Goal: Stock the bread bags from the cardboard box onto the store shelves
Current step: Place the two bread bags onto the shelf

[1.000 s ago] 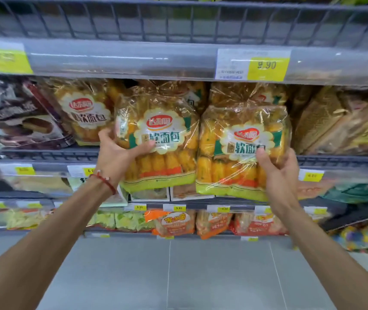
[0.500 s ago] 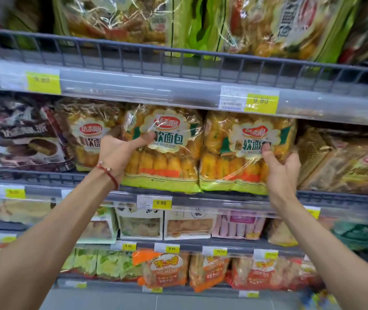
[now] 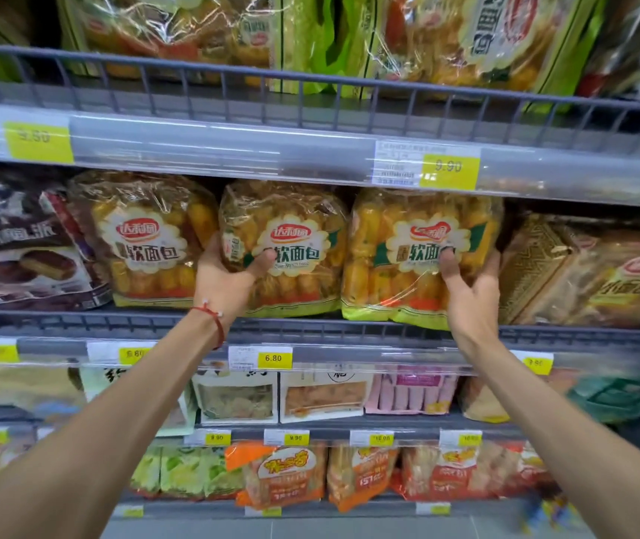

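Left hand (image 3: 225,280) grips one bread bag (image 3: 295,223), right hand (image 3: 470,295) a second bag (image 3: 400,262), over shelf rail (image 3: 310,329); early release could tip both out.

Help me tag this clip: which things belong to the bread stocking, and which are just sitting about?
In the job: left hand, gripping the middle clear bag of yellow bread rolls; right hand, gripping the right clear bag of yellow bread rolls; grey wire shelf under both.
Just there: dark purple pie bag; brown patterned bread bag; yellow 6.80 price tag; orange snack bags lower down.
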### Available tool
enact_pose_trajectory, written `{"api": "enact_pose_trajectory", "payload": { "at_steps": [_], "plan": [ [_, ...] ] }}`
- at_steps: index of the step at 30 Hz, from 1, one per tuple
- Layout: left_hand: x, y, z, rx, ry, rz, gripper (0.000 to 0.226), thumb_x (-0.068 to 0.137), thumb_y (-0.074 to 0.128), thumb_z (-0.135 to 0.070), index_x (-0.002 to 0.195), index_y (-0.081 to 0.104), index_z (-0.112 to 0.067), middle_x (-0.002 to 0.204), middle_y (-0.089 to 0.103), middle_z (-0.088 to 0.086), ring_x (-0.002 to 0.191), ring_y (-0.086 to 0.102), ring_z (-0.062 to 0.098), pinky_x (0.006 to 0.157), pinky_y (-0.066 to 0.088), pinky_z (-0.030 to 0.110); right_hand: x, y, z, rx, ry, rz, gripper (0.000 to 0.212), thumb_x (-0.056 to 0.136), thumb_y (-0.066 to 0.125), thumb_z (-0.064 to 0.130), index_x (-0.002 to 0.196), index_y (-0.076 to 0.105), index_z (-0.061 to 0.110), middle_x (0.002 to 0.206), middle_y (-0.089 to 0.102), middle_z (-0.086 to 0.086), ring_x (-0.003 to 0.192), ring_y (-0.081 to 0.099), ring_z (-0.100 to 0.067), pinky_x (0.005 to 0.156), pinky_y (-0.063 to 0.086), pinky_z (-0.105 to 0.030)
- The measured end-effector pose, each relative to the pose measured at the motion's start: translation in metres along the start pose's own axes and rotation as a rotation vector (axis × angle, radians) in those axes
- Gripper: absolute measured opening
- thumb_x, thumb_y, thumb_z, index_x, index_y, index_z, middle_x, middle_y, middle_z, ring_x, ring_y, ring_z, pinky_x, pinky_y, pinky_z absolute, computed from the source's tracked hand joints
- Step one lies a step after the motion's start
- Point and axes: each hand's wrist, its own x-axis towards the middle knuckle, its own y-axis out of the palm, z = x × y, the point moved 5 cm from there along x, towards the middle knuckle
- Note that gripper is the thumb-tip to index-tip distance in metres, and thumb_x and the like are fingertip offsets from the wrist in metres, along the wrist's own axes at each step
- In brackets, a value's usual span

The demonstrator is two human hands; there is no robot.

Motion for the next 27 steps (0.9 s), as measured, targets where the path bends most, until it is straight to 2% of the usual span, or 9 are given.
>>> {"api": "enact_pose_trajectory", "payload": {
  "at_steps": [3, 6, 8, 10, 12, 16, 20, 25, 27],
  "plan": [
    [0.000, 0.003, 0.011, 0.081, 0.010, -0.051, 0.087, 0.071, 0.082, -0.055, 0.142, 0.041, -0.026, 0.133, 0.060, -0.001, 0.122, 0.058, 0.022, 0.108, 0.044, 0.039, 0.008, 0.000, -0.004, -0.031, 0.046, 0.046, 0.074, 0.103, 0.057, 0.036, 0.162, 0.016, 0.015, 0.119, 0.016, 0.046, 0.112, 0.024, 0.023, 0.092, 0.012, 0.011],
    [-0.007, 0.005, 0.010, 0.084, 0.017, -0.150, 0.083, 0.074, 0.083, -0.047, 0.139, 0.040, -0.019, 0.129, 0.061, 0.002, 0.119, 0.059, 0.022, 0.103, 0.044, 0.033, 0.013, -0.003, 0.001, -0.103, -0.001, 0.070, 0.062, 0.104, 0.057, 0.026, 0.155, 0.028, 0.005, 0.109, 0.019, 0.041, 0.107, 0.034, 0.021, 0.078, 0.017, 0.016],
    [-0.010, 0.006, 0.010, 0.060, 0.025, -0.188, 0.079, 0.076, 0.084, -0.041, 0.140, 0.042, -0.021, 0.132, 0.059, 0.000, 0.120, 0.057, 0.018, 0.105, 0.042, 0.030, 0.015, -0.006, -0.008, -0.181, 0.000, 0.067, 0.057, 0.104, 0.058, 0.024, 0.151, 0.032, 0.005, 0.113, 0.035, 0.036, 0.103, 0.039, 0.025, 0.086, 0.023, 0.012],
    [-0.007, 0.008, 0.011, 0.040, 0.041, -0.216, 0.081, 0.078, 0.083, -0.039, 0.146, 0.041, -0.021, 0.143, 0.052, 0.001, 0.132, 0.049, 0.018, 0.112, 0.035, 0.028, 0.014, -0.006, -0.019, -0.237, -0.001, 0.050, 0.061, 0.102, 0.061, 0.031, 0.151, 0.031, 0.010, 0.130, 0.057, 0.013, 0.122, 0.050, 0.001, 0.111, 0.035, -0.015],
    [-0.007, 0.007, 0.011, 0.093, 0.050, -0.238, 0.085, 0.080, 0.080, -0.043, 0.150, 0.037, -0.018, 0.154, 0.040, 0.005, 0.143, 0.035, 0.021, 0.116, 0.025, 0.027, 0.011, -0.009, -0.028, -0.259, 0.007, 0.044, 0.069, 0.101, 0.061, 0.033, 0.155, 0.024, 0.012, 0.144, 0.052, -0.003, 0.132, 0.050, -0.021, 0.112, 0.036, -0.029],
    [-0.007, 0.007, 0.013, 0.153, 0.064, -0.254, 0.081, 0.084, 0.076, -0.042, 0.151, 0.037, -0.018, 0.154, 0.039, 0.006, 0.143, 0.034, 0.021, 0.117, 0.024, 0.027, 0.008, -0.012, -0.037, -0.317, 0.044, 0.047, 0.081, 0.102, 0.059, 0.035, 0.160, 0.009, 0.009, 0.149, 0.049, -0.010, 0.135, 0.049, -0.029, 0.103, 0.030, -0.023],
    [-0.012, 0.011, 0.008, 0.169, 0.028, -0.280, 0.078, 0.086, 0.076, -0.037, 0.150, 0.036, -0.016, 0.150, 0.045, 0.004, 0.139, 0.041, 0.019, 0.108, 0.025, 0.018, 0.004, -0.014, -0.032, -0.340, 0.099, 0.055, 0.076, 0.101, 0.059, 0.043, 0.155, 0.019, 0.008, 0.141, 0.056, -0.016, 0.128, 0.054, -0.032, 0.094, 0.035, -0.024],
    [-0.020, 0.006, -0.008, 0.253, -0.047, -0.307, 0.078, 0.080, 0.079, -0.039, 0.143, 0.043, -0.009, 0.136, 0.055, 0.014, 0.124, 0.055, 0.029, 0.111, 0.042, 0.043, -0.004, -0.016, -0.026, -0.323, 0.253, 0.104, 0.074, 0.096, 0.059, 0.056, 0.144, 0.030, 0.007, 0.122, 0.057, -0.006, 0.112, 0.055, -0.023, 0.092, 0.039, -0.031],
    [-0.026, 0.004, -0.015, 0.272, -0.097, -0.296, 0.077, 0.081, 0.079, -0.035, 0.143, 0.043, -0.006, 0.136, 0.051, 0.017, 0.124, 0.052, 0.030, 0.114, 0.038, 0.040, -0.009, -0.017, -0.018, -0.285, 0.339, 0.093, 0.067, 0.095, 0.064, 0.052, 0.138, 0.039, 0.007, 0.123, 0.060, -0.007, 0.116, 0.057, -0.025, 0.093, 0.041, -0.031]
  ]
}}
